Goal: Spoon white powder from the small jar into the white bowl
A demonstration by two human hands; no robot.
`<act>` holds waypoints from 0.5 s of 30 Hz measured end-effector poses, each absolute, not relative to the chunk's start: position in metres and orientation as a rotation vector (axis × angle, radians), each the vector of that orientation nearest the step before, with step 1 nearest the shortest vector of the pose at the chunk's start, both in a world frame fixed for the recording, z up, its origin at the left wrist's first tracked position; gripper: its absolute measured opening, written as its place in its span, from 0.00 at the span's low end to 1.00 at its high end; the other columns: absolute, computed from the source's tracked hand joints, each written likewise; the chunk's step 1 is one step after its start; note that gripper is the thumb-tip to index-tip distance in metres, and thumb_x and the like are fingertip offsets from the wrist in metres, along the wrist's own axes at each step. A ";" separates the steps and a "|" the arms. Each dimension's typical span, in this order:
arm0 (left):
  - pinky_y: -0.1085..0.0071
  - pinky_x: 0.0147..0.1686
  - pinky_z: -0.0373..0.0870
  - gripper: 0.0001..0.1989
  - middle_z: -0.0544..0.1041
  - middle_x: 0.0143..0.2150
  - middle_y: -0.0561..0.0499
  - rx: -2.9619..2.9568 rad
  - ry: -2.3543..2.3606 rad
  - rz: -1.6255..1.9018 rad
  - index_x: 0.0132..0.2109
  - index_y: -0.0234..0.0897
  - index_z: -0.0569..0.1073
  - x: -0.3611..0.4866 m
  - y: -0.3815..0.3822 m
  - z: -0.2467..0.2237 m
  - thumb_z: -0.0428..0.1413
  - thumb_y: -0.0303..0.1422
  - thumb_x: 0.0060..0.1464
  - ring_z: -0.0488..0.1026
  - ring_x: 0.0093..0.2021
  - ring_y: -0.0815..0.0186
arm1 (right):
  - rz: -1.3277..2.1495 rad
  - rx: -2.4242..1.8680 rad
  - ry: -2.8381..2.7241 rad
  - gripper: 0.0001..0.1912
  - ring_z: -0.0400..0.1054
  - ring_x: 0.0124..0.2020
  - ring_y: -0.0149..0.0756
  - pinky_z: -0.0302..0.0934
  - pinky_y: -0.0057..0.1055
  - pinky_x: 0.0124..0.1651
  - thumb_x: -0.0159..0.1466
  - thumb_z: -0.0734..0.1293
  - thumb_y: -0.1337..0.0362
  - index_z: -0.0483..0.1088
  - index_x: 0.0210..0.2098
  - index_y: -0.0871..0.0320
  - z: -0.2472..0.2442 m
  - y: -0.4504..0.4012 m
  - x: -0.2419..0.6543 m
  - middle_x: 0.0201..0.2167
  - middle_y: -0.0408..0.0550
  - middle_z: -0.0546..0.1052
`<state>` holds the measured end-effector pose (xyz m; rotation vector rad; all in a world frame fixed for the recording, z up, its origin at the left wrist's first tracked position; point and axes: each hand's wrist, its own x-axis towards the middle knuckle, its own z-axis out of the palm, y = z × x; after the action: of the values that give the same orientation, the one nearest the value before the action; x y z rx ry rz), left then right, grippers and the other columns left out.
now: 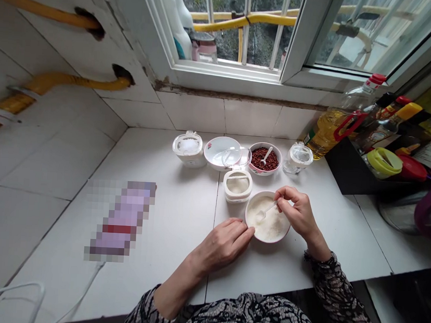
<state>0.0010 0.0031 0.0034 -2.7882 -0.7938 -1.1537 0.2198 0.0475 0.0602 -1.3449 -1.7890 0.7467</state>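
Note:
A white bowl (pixel 271 236) of pale off-white powder stands on the counter in front of me. My right hand (pixel 297 211) pinches the handle of a small white spoon (pixel 266 212), whose tip dips into the powder. At the bowl's left side, my left hand (pixel 225 241) lies palm down with fingers together and curled, its fingertips against the rim. Just behind the bowl, a small white canister (pixel 237 194) stands with its clear lid (pixel 236 157) raised and some pale powder inside.
Behind stand a lidded canister of white grains (pixel 188 148), a white dish (pixel 216 148), a bowl of reddish-brown granules (pixel 264 159) with a spoon, and a clear jar (pixel 298 158). An oil bottle (pixel 329 129) and a black condiment box (pixel 348 173) are right. A pixelated object (pixel 124 219) lies left.

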 end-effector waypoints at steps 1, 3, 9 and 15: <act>0.65 0.40 0.80 0.10 0.75 0.30 0.50 -2.792 -0.797 -1.157 0.47 0.30 0.70 0.001 0.003 0.003 0.45 0.20 0.66 0.73 0.30 0.67 | 0.801 -1.360 -1.741 0.07 0.67 0.29 0.35 0.61 0.31 0.33 0.57 0.61 0.68 0.69 0.26 0.55 0.060 0.048 0.221 0.22 0.43 0.72; 0.65 0.39 0.80 0.10 0.75 0.30 0.50 -2.796 -0.808 -1.166 0.47 0.31 0.70 0.001 0.003 0.003 0.45 0.21 0.66 0.73 0.30 0.67 | 0.866 -1.372 -1.672 0.06 0.65 0.26 0.34 0.60 0.30 0.31 0.57 0.61 0.67 0.69 0.26 0.56 0.058 0.049 0.221 0.20 0.41 0.70; 0.66 0.38 0.79 0.09 0.75 0.30 0.49 -2.781 -0.789 -1.181 0.47 0.29 0.70 0.001 0.003 0.004 0.46 0.20 0.66 0.72 0.30 0.66 | 0.859 -1.375 -1.652 0.06 0.65 0.27 0.34 0.60 0.30 0.32 0.57 0.61 0.67 0.70 0.27 0.56 0.054 0.049 0.221 0.21 0.42 0.71; 0.65 0.40 0.80 0.11 0.75 0.30 0.50 -2.792 -0.799 -1.173 0.49 0.30 0.70 0.000 0.002 0.003 0.46 0.20 0.65 0.74 0.31 0.66 | 0.730 -1.343 -1.842 0.09 0.68 0.35 0.39 0.62 0.34 0.42 0.57 0.61 0.71 0.71 0.26 0.54 0.050 0.047 0.215 0.22 0.43 0.74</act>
<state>0.0004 0.0024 0.0029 -2.7915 -0.7995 -1.1727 0.2149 0.0466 0.0501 -1.3428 -1.8424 0.7303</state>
